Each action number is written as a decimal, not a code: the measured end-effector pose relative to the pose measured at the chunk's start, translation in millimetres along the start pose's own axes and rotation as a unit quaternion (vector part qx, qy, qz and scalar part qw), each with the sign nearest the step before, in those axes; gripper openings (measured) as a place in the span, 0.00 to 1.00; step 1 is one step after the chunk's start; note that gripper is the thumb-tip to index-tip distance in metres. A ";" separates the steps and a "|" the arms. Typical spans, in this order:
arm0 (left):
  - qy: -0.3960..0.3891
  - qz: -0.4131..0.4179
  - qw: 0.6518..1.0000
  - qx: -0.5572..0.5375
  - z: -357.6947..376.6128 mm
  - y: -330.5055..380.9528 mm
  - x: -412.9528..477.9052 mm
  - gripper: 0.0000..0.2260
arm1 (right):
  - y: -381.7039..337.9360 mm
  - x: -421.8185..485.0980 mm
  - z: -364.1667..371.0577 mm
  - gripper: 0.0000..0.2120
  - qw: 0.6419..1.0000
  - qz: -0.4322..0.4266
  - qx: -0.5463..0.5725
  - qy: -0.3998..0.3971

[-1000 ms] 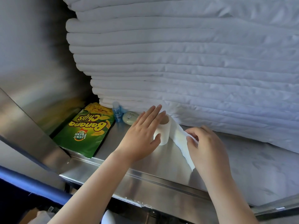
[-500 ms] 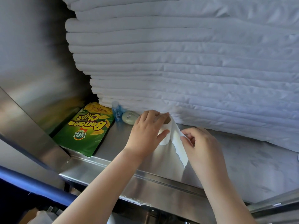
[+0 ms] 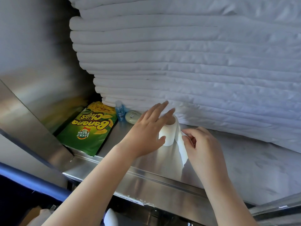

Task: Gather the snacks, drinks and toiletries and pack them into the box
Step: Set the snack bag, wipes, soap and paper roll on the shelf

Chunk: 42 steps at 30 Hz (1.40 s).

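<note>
A white toilet paper roll (image 3: 169, 134) stands on the steel shelf (image 3: 146, 173), its loose tail hanging toward the front. My left hand (image 3: 146, 131) rests against the roll's left side, fingers straight and spread, thumb at the roll's lower edge. My right hand (image 3: 202, 147) pinches the loose tail just right of the roll. Left of the hands lies a green Banana Chips bag (image 3: 88, 129). Beside it a small blue bottle (image 3: 120, 111) stands next to a pale round soap (image 3: 132, 116). No box is in view.
A tall stack of folded white linens (image 3: 187, 62) fills the back of the shelf, right behind the roll. A steel side wall (image 3: 40, 70) closes the left. White fabric (image 3: 252, 168) covers the shelf's right part.
My left hand's fingers have straightened from a curled grip on top of the roll. My right hand has drawn the paper tail closer to the roll.
</note>
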<state>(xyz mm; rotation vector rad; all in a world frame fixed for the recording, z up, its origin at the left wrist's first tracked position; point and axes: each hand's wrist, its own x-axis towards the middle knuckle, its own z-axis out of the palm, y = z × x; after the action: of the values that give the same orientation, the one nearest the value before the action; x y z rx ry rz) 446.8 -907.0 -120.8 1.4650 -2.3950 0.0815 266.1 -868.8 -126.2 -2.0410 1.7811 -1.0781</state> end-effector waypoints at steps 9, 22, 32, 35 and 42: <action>-0.050 0.046 0.997 -0.032 -1.6 3.1 12.5 0.28 | 3.0 -2.8 -0.9 0.06 1.000 0.001 -0.005 -0.001; 0.017 -0.059 0.997 0.037 2.0 4.4 14.9 0.27 | -1.2 -0.8 4.1 0.03 1.000 0.004 0.006 -0.013; -0.085 0.015 0.995 -0.048 -9.2 -13.8 0.7 0.34 | -0.1 0.9 8.9 0.04 1.000 0.006 0.016 -0.002; -0.090 0.040 0.995 -0.030 -9.8 -14.6 3.6 0.32 | -0.4 1.4 9.9 0.05 1.000 0.002 0.018 0.002; -0.029 0.005 0.999 -0.029 -9.4 -4.1 3.5 0.23 | -0.2 2.9 15.3 0.05 1.000 0.001 0.026 0.008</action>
<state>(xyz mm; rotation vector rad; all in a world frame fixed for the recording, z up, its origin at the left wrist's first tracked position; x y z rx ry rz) 451.3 -909.9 -111.4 1.4487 -2.4286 -0.0287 276.2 -875.9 -135.7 -2.0064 1.7439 -1.1322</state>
